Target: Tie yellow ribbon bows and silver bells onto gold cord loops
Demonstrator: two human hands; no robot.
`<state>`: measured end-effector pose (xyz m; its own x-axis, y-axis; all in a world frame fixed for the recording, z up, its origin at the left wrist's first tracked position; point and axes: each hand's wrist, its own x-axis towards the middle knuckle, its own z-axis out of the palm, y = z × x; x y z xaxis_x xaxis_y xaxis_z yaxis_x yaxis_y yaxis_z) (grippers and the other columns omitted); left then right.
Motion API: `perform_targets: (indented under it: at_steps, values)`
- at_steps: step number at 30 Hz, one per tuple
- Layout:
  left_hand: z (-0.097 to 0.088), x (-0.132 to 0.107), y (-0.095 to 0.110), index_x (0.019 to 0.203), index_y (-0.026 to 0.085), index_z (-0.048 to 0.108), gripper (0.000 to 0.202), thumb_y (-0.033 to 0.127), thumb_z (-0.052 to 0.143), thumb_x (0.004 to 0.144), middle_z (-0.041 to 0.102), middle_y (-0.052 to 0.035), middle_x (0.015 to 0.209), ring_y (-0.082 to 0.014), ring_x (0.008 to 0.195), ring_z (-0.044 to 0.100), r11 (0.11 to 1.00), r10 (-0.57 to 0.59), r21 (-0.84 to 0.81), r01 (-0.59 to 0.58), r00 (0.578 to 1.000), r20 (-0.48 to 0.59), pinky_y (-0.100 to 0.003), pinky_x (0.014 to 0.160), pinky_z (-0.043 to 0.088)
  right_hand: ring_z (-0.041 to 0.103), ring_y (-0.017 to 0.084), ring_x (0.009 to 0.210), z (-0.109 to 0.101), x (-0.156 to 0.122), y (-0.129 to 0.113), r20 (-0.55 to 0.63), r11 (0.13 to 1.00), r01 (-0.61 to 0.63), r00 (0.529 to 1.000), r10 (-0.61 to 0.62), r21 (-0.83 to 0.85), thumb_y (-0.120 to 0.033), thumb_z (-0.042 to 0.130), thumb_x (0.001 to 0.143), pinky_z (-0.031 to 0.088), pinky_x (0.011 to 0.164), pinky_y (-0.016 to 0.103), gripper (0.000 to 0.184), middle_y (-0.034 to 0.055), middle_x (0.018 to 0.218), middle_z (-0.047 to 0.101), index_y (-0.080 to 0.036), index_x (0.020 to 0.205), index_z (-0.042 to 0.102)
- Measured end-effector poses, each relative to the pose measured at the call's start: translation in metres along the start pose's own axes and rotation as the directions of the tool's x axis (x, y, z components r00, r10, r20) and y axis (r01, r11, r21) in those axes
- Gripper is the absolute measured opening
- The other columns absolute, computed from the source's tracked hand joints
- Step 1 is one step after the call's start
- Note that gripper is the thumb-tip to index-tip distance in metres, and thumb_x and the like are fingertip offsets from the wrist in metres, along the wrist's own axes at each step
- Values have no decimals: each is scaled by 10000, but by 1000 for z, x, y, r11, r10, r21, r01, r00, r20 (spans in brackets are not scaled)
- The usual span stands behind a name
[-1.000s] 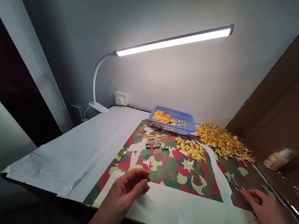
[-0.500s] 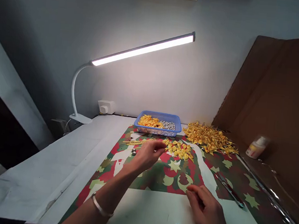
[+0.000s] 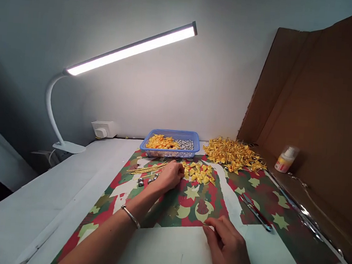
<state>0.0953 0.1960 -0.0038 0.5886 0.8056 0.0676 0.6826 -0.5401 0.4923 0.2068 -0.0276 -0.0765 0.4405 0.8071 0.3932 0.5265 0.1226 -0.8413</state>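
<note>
At the yellow pieces with the left hand

Curled at the left edge of the yellow pieces, far on the worktop; cannot tell the opening or contents of that left grip. Near and to the right, over the pale sheet, with thumb and finger of the right hand almost together; cannot tell of anything between. Left of the pieces, yellow strips; beyond, a blue basket.

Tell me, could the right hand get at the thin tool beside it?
Probably yes: the tool lies uncovered, slightly farther forward and to the right of the right hand, with nothing visible between them. The left hand is away by the yellow bows.
</note>
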Motion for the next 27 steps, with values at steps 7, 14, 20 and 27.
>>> perform_targets:
  at_steps: [7,14,20,27]
  values:
    - [-21,-70,24,997,163,687,126,277,637,978,731,-31,946,-194,808,700,980,58,-187,-72,995,-82,-378,754,586,535,161,611,-5,2,-10,20,987,-110,994,109,115,-494,575,958,398,597,283,324,18,751,578,-218,902,734]
    - [-15,-173,42,822,238,687,99,299,655,893,719,-2,784,-199,727,669,829,-55,-558,-31,989,-137,-263,663,554,349,98,547,-5,0,-51,313,825,-395,907,280,405,-643,499,958,280,499,236,503,-41,637,402,-188,936,712]
    - [-10,-202,40,851,218,752,32,208,723,843,707,-8,795,-183,745,628,529,-242,-834,157,970,30,-252,708,541,388,106,621,1,0,-72,495,820,-426,844,209,381,-589,625,902,296,576,252,427,-29,689,460,-179,806,691]
    - [-5,-212,34,871,220,818,142,116,819,775,736,11,784,-131,735,634,63,-158,-969,238,961,226,-192,695,528,308,87,576,5,-4,-80,647,674,-660,679,347,331,-629,650,868,231,548,244,489,-62,607,378,-176,711,555]
